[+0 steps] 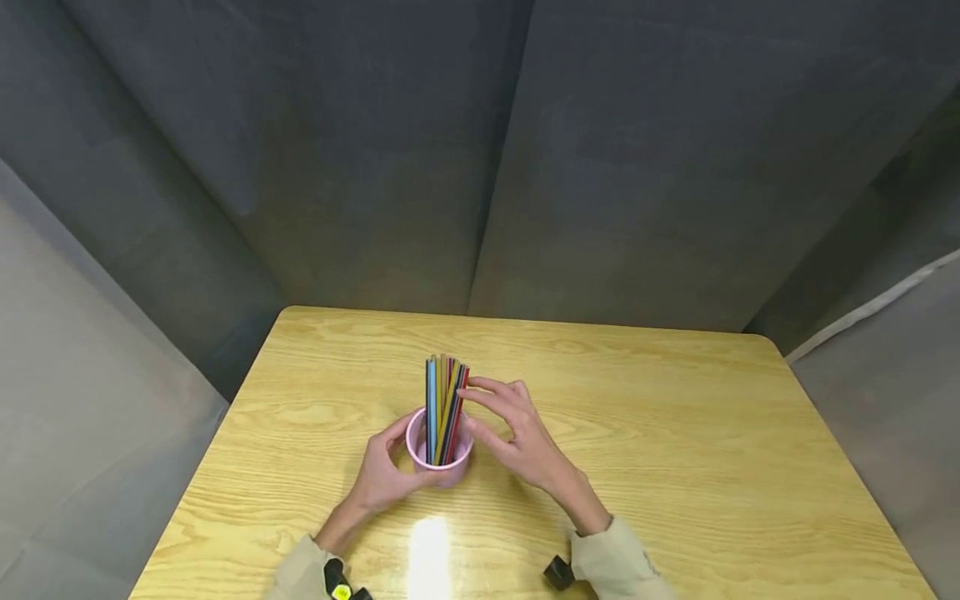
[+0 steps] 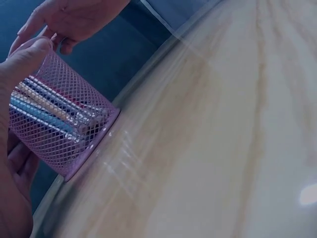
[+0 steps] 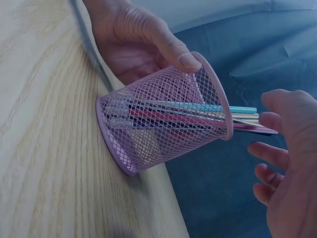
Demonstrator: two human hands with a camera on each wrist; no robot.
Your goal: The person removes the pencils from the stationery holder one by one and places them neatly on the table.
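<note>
A pink mesh pencil cup (image 1: 452,477) stands on the table, with several colored pencils (image 1: 432,408) leaning together inside it. My left hand (image 1: 381,481) holds the cup from the left, its thumb (image 3: 184,58) over the near side by the rim. Beside the pencils' upper ends is my right hand (image 1: 522,433), fingers loosely bent and spread, fingertips overlapping the red pencil in the head view. The right wrist view shows a gap between those fingers and the pencil ends (image 3: 252,118). Through the mesh (image 2: 74,94), the lower pencil ends show near the cup's base.
The wood-grain table (image 1: 675,433) extends widely to the right and behind the cup. Dark grey curtains (image 1: 375,167) hang beyond its back edge, and lighter cloth (image 1: 82,400) is at the left. A bright reflection lies on the tabletop in front of the cup.
</note>
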